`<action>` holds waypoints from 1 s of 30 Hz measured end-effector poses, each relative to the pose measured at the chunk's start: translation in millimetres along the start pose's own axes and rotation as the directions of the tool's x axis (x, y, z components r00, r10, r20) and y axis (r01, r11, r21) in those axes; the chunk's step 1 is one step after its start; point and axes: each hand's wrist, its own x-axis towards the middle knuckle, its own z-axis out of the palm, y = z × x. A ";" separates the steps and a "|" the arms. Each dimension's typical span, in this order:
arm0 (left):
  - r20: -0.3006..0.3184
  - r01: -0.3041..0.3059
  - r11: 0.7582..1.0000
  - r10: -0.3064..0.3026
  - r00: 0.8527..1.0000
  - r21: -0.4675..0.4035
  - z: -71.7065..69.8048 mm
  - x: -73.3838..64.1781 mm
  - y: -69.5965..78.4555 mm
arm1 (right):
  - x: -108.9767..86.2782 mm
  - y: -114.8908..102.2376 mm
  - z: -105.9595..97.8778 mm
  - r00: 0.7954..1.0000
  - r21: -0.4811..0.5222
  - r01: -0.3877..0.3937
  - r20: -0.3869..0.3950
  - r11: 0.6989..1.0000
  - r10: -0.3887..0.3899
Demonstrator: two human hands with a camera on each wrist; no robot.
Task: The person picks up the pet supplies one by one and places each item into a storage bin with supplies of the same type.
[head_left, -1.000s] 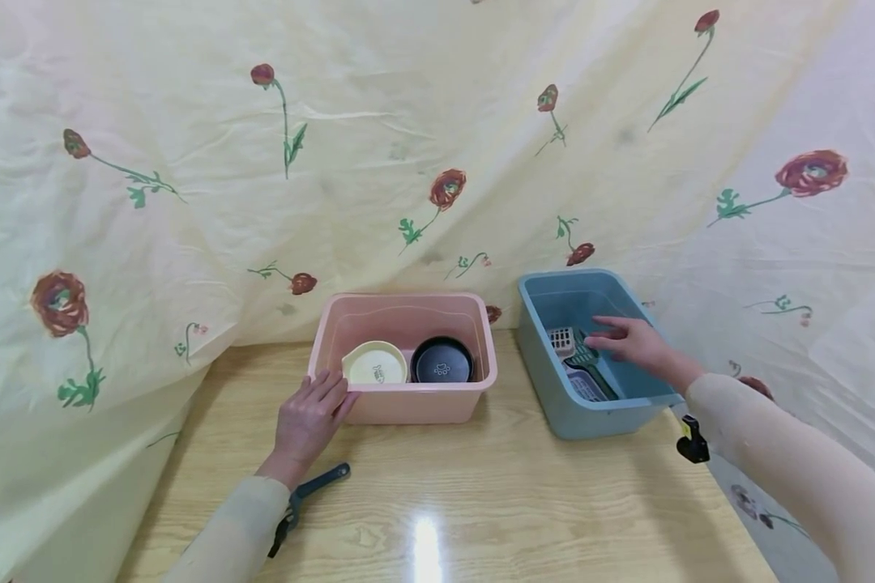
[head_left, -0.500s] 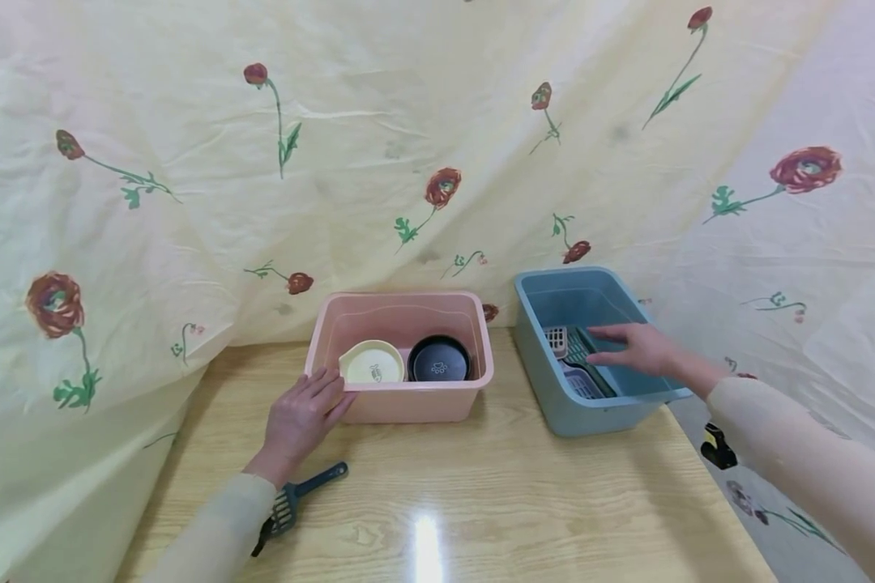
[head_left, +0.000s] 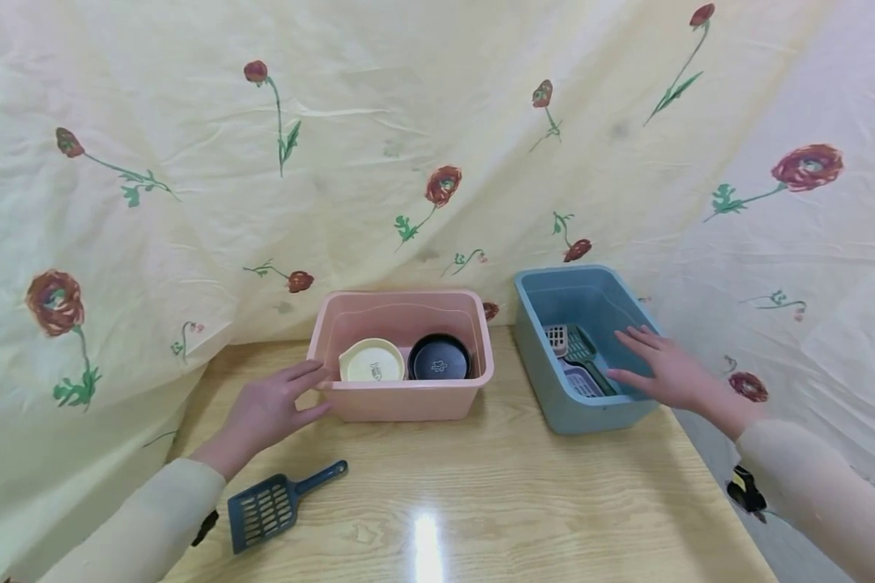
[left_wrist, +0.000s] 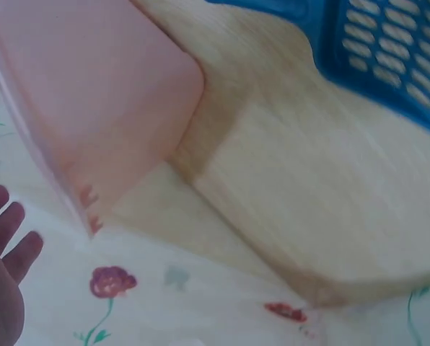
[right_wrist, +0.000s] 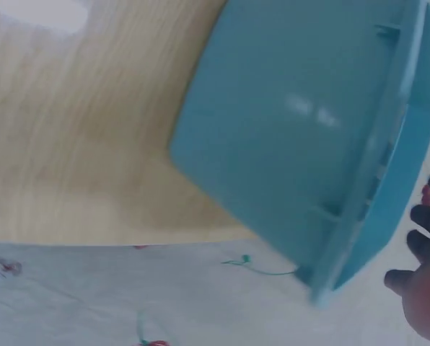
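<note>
My left hand [head_left: 266, 409], fingers loosely extended and holding nothing, is at the front left corner of the pink bin [head_left: 404, 405]. Inside that bin a cream bowl [head_left: 372, 361] with a fish mark sits beside a black bowl [head_left: 439, 358] with a paw mark. My right hand [head_left: 667, 371] hovers over the right side of the blue bin [head_left: 591, 417], its fingers spread and free of any object. On that bin's floor lie a green slotted scoop [head_left: 579, 343], a beige slotted piece [head_left: 557, 338] and a lavender slotted piece [head_left: 582, 382].
A dark blue litter scoop [head_left: 264, 512] lies on the wooden table [head_left: 525, 502] near my left forearm, its handle toward the pink bin. A flowered cloth [head_left: 379, 146] hangs behind and around the table. Both bins stand close to the cloth.
My left hand has come off the pink bin's front rim and shifted left, uncovering the blue litter scoop. My right hand has drawn back rightward from the scoops, its fingers spreading.
</note>
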 end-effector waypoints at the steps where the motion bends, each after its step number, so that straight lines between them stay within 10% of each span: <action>1: 0.043 0.007 1.000 -0.007 0.999 -0.004 -5.6 0.2 -0.2 | -3.1 3.6 2.6 1.000 0.006 -0.016 -0.009 1.000 0.016; 12: 0.398 0.067 0.997 -0.044 0.916 -0.043 -45.9 -13.2 1.1 | -29.3 15.9 27.3 0.988 0.069 -0.033 -0.151 0.997 0.043; 26: 0.670 0.214 0.968 -0.075 0.738 -0.128 -28.5 -36.2 -2.9 | -49.8 17.3 52.7 0.969 0.079 -0.058 -0.236 0.995 0.075; 30: 0.699 0.253 0.958 -0.091 0.710 -0.132 -23.3 -40.7 -5.7 | -52.0 16.8 54.5 0.966 0.056 -0.062 -0.247 0.997 0.074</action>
